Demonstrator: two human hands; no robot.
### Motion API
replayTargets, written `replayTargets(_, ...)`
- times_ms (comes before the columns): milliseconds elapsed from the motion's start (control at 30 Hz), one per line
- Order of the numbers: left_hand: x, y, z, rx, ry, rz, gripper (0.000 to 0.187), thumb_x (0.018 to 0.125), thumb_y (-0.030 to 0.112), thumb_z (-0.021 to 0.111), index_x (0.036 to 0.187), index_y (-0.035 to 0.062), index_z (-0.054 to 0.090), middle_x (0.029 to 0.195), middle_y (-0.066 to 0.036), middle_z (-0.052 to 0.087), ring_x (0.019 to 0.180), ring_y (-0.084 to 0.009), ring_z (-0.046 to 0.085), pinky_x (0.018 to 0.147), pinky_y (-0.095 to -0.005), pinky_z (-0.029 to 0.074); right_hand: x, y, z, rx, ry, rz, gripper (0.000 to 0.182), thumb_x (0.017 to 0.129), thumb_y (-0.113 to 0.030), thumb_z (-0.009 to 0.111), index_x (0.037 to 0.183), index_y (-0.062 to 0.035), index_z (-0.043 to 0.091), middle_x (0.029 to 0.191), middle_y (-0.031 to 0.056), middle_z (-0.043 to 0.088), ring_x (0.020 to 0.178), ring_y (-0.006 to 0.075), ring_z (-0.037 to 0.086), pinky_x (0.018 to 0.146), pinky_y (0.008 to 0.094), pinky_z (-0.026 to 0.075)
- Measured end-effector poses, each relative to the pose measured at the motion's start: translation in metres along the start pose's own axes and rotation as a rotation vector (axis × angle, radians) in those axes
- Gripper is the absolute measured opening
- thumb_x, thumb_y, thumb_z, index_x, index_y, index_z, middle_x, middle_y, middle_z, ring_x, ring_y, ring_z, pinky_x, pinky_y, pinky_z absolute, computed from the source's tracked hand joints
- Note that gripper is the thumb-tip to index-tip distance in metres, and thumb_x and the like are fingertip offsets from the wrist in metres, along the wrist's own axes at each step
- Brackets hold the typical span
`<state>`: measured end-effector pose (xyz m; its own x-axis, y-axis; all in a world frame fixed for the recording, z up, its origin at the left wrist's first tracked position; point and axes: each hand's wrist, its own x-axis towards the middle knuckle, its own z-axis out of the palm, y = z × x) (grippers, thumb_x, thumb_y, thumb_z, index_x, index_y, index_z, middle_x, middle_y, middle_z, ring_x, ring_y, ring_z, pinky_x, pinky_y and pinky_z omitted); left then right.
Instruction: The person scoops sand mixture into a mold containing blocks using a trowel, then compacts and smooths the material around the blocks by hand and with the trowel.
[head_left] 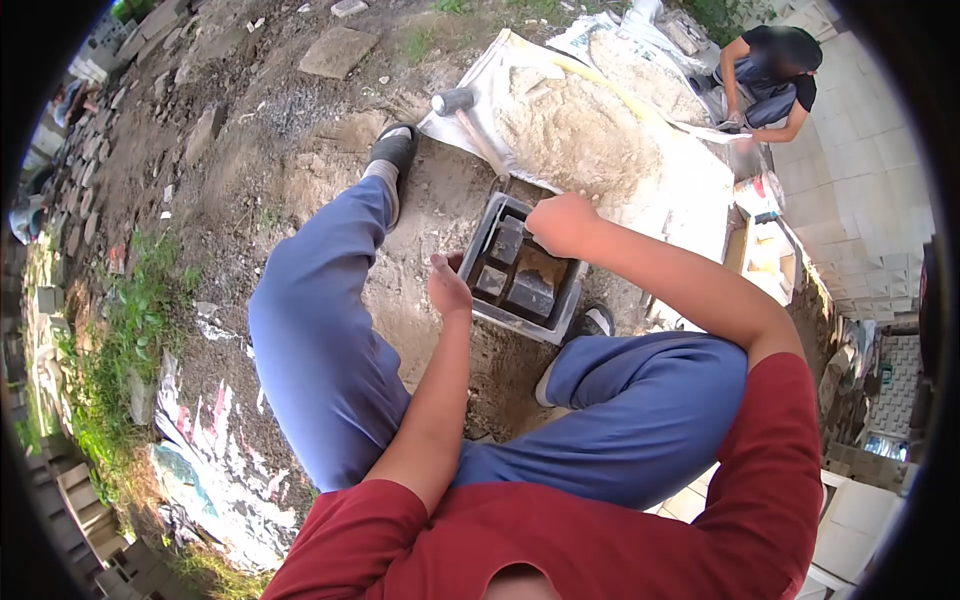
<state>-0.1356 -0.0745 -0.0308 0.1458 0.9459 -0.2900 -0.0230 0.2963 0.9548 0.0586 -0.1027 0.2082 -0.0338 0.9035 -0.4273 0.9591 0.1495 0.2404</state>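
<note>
The box (pixel 515 324) is sitting on the ground between the two shoes (pixel 393 150), probably so both arms can reach it easily. The left hand (pixel 449 287) is resting half-curled at its near-left side, seemingly steadying it — its fingers are partly hidden, so any grip I cannot tell. The right hand (pixel 562 225) is curling tightly over the far-right rim; what it is holding is hidden. Dark blocks (pixel 530 293) are filling the box, while a mallet (pixel 453 101) is lying within reach, against the sheet (pixel 692 190) that is keeping the sandy heap (pixel 575 130) off the soil.
</note>
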Motion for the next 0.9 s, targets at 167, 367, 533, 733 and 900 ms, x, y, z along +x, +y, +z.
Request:
replayTargets(167, 0.005, -0.005, 0.0, 0.01, 0.023, 0.007, 0.091, 0.113, 0.063, 0.018, 0.107, -0.0078, 0.076, 0.099, -0.016, 0.08, 0.096, -0.0265, 0.075, 0.096, -0.0359, 0.054, -0.016, 0.003, -0.038, 0.145, -0.014, -0.01, 0.011, 0.079, -0.016, 0.074, 0.083, -0.0081, 0.08, 0.088, 0.0151, 0.078, 0.084, 0.0351, 0.078, 0.071, 0.0467, 0.061)
replayTargets(367, 0.011, -0.015, -0.001, -0.146, -0.033, -0.044, 0.09, 0.113, 0.064, 0.022, 0.111, -0.0097, 0.074, 0.107, -0.017, 0.078, 0.102, -0.0256, 0.074, 0.099, -0.0358, 0.053, -0.007, -0.014, -0.017, 0.112, -0.092, -0.064, 0.014, 0.082, -0.02, 0.074, 0.088, -0.0087, 0.08, 0.089, 0.0152, 0.078, 0.088, 0.0348, 0.077, 0.072, 0.0476, 0.061)
replayTargets(533, 0.012, -0.019, -0.005, -0.238, -0.074, -0.019, 0.088, 0.113, 0.062, 0.021, 0.115, -0.0087, 0.074, 0.109, -0.017, 0.078, 0.105, -0.0264, 0.072, 0.102, -0.0366, 0.051, -0.018, -0.024, -0.034, 0.143, -0.125, -0.096, 0.016, 0.083, -0.023, 0.075, 0.091, -0.0097, 0.081, 0.09, 0.0134, 0.078, 0.089, 0.0334, 0.077, 0.074, 0.0479, 0.061)
replayTargets(733, 0.022, -0.029, -0.006, -0.353, -0.14, -0.061, 0.089, 0.112, 0.062, 0.018, 0.119, -0.0083, 0.073, 0.113, -0.017, 0.077, 0.107, -0.0272, 0.072, 0.104, -0.0376, 0.051, -0.019, -0.024, -0.02, 0.224, -0.045, -0.059, 0.016, 0.079, -0.021, 0.076, 0.089, -0.0096, 0.081, 0.091, 0.0142, 0.079, 0.087, 0.0335, 0.078, 0.071, 0.0468, 0.061)
replayTargets(900, 0.017, -0.023, -0.007, -0.277, -0.116, -0.088, 0.087, 0.113, 0.06, 0.02, 0.118, -0.0098, 0.072, 0.114, -0.019, 0.077, 0.106, -0.028, 0.072, 0.105, -0.0386, 0.051, -0.016, -0.021, -0.014, 0.125, -0.096, -0.031, 0.013, 0.08, -0.02, 0.076, 0.083, -0.0085, 0.079, 0.086, 0.0151, 0.078, 0.083, 0.0336, 0.078, 0.069, 0.0464, 0.06)
